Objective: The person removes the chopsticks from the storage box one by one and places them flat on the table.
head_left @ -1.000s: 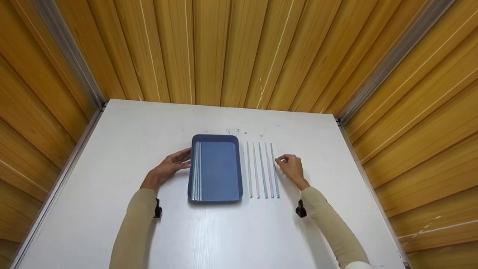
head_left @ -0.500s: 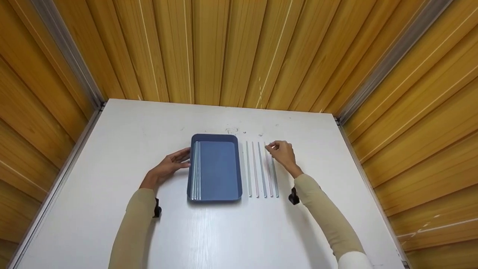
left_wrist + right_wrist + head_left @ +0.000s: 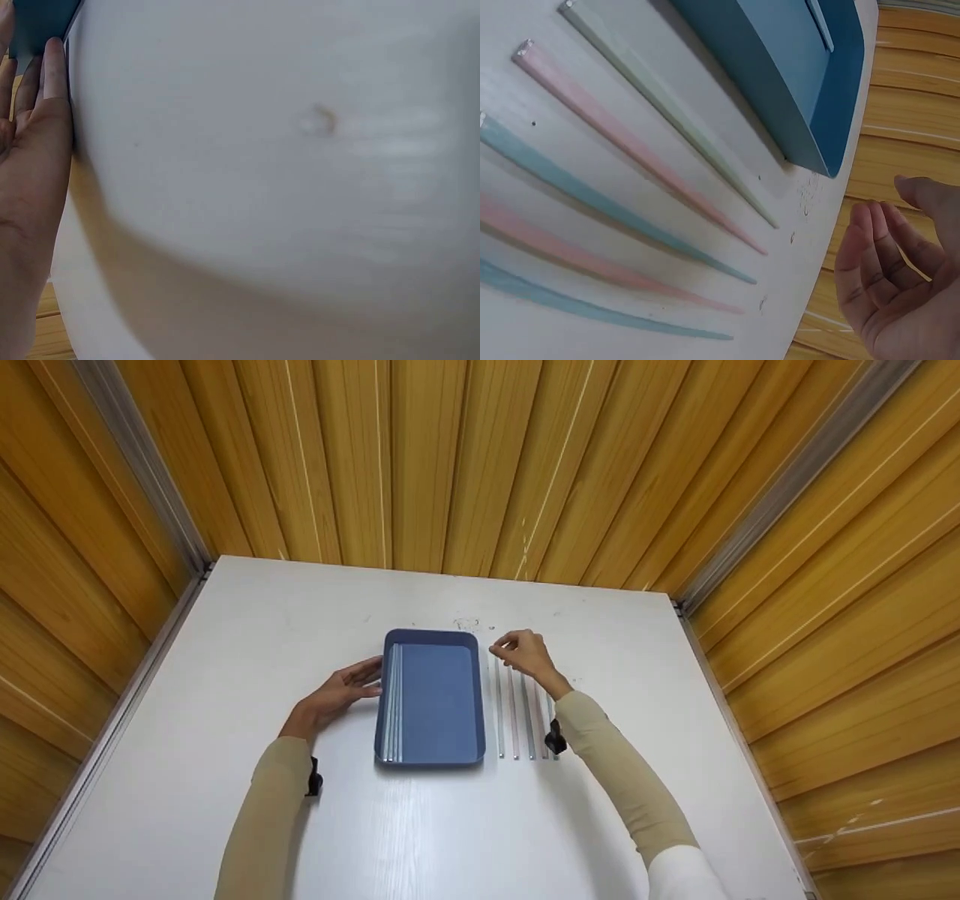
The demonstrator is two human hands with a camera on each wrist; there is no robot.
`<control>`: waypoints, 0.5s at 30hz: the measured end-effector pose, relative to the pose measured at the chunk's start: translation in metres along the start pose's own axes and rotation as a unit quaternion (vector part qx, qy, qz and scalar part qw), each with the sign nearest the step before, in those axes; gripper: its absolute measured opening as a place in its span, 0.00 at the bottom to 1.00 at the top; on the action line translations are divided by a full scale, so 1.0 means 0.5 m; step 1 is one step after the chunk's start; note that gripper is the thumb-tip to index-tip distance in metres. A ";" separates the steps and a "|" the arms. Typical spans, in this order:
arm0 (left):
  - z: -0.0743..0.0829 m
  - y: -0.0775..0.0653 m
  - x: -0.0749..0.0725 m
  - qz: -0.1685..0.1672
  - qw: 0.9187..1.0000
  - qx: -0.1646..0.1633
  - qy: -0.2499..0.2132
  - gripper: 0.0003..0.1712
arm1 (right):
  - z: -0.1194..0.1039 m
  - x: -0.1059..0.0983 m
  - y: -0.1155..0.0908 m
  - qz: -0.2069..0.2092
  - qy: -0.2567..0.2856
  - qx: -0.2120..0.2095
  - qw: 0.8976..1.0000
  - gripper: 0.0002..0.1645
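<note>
containing sticks (image 3: pixel 397 701) — blue tray (image 3: pixel 442 701), left hand (image 3: pixel 337 694) touching

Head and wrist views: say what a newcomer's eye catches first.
Probably the blue tray near the middle of the white table, pale sticks lying inside along its left side. Next, five pastel sticks in a row to its right, the right hand near their far ends. Behind, a yellow wood-patterned wall fills the upper frame.
</note>
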State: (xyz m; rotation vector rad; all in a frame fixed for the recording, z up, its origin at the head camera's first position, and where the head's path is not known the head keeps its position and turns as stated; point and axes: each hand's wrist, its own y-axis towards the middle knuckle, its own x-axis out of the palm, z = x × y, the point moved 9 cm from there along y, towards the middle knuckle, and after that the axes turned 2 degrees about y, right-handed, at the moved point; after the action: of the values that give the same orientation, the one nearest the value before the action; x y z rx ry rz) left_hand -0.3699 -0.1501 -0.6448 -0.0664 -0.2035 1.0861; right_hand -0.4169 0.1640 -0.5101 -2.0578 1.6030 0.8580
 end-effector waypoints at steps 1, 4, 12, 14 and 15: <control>0.000 0.001 0.001 0.002 1.000 -0.001 0.000 0.47 | -0.005 0.010 0.003 -0.004 0.000 -0.005 1.000 0.13; 0.001 0.002 0.002 0.006 1.000 -0.002 0.000 0.46 | -0.022 0.041 0.011 -0.017 0.010 -0.025 0.999 0.12; -0.005 -0.002 0.000 0.019 1.000 -0.016 0.001 0.45 | -0.075 0.145 0.021 -0.073 -0.012 -0.068 0.995 0.11; -0.006 -0.005 -0.001 0.021 1.000 -0.018 0.003 0.45 | -0.082 0.175 0.024 -0.104 -0.017 -0.057 0.993 0.12; -0.007 -0.008 -0.003 0.025 0.999 -0.020 -0.001 0.45 | -0.082 0.194 0.025 -0.125 -0.009 -0.049 0.991 0.12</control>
State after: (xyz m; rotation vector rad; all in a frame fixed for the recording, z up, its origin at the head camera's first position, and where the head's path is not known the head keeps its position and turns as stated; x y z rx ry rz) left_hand -0.3665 -0.1529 -0.6476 -0.1068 -0.2267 1.1329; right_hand -0.4045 0.0644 -0.5449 -2.2516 1.2803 0.8771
